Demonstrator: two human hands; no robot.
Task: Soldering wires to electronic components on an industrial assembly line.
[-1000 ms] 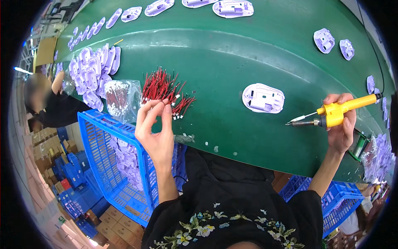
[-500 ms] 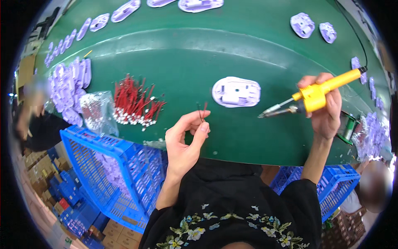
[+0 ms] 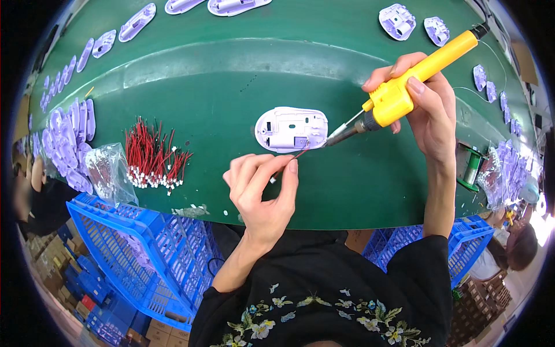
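A pale purple plastic shell (image 3: 283, 124) lies hollow side up on the green bench in front of me. Between thumb and fingers, my left hand (image 3: 263, 182) pinches a thin red and black wire lead (image 3: 301, 153) with a small white connector. The lead's far end reaches the shell's lower right edge. My right hand (image 3: 425, 98) is wrapped round a yellow soldering iron (image 3: 399, 101) that has a thin feed tube alongside its barrel. The iron's tip is at the shell's lower right corner, close to the wire end; whether they touch is too small to tell.
At left are a pile of red wire leads (image 3: 153, 153), a clear bag (image 3: 110, 173) and stacked purple shells (image 3: 66, 141). More shells line the far side. A green solder spool (image 3: 472, 169) stands at right. Blue crates (image 3: 144, 248) sit below the bench edge; people are at both sides.
The soldering iron has come left and its tip now meets the shell's edge area. My left hand has brought the wire lead up to the shell. The whole view has shifted slightly.
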